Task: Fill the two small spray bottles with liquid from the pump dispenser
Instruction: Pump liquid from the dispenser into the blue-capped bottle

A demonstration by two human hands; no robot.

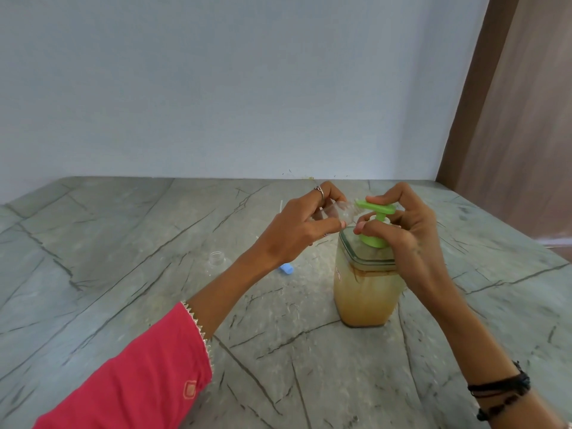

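Tilting on its side, a small clear spray bottle (332, 213) sits between the curled fingers and thumb of the left hand (301, 226), its open mouth touching the spout of the green pump head (376, 208). Right hand (402, 230): fingers curled over the top of the pump head, thumb below it. Dispenser (365, 286) is a squarish clear jar of cloudy tan liquid, upright on a veined grey stone counter (123, 243). Left of the dispenser stands a second clear bottle (217, 261), uncapped; between them lies a blue cap (287, 269).
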